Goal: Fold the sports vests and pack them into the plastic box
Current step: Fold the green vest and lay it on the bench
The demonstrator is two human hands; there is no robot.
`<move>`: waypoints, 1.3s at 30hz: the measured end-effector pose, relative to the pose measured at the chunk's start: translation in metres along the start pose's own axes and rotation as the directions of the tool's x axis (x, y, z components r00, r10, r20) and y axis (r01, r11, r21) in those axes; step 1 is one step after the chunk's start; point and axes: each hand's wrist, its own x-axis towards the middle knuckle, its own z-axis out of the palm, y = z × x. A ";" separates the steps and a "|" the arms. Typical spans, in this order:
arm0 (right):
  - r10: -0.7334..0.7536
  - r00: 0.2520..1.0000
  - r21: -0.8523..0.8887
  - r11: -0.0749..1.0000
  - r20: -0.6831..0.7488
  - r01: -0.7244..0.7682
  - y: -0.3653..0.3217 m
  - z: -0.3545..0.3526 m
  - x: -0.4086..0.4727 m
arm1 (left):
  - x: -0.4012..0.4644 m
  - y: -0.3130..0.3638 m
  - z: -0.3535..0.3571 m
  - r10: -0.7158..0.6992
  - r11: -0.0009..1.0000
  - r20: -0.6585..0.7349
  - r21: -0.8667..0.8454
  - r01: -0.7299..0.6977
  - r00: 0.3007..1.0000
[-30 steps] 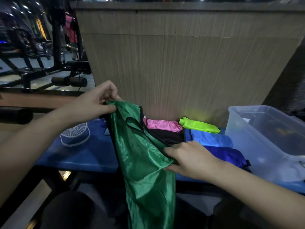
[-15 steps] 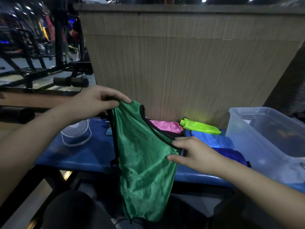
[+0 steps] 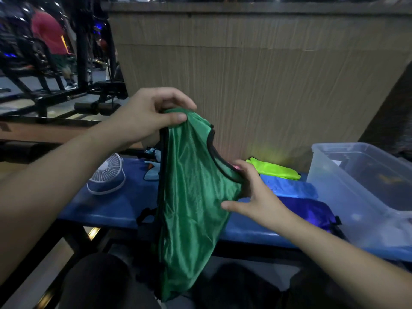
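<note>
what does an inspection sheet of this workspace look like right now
surface: blue bench, padded, holding folded vests and the box
job's things: green vest held up unfolded; lime vest, light blue vest, dark blue vest folded; plastic box open
clutter: small fan lying on the bench
grips: left hand pinches the vest's top; right hand holds its armhole edge
cables: nothing seen
surroundings: wood-look panel; gym equipment
</note>
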 end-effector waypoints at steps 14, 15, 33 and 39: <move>0.059 0.998 0.275 0.960 -0.002 -0.056 -0.054 -0.003 0.048 | 0.009 0.023 -0.009 0.015 0.998 -0.040 -0.065 -0.018 0.999; 0.047 0.999 0.225 0.973 0.022 -0.050 -0.061 -0.006 0.050 | 0.008 0.023 -0.009 0.014 0.998 -0.044 -0.068 -0.017 0.999; 0.170 0.943 -0.011 0.985 0.287 -0.174 -0.073 -0.050 0.021 | -0.013 0.028 -0.037 0.052 0.998 -0.181 0.054 -0.043 0.982; 0.098 0.988 0.068 0.992 0.115 -0.107 -0.085 -0.066 0.023 | -0.005 0.039 -0.045 0.093 0.994 -0.256 0.081 -0.075 0.962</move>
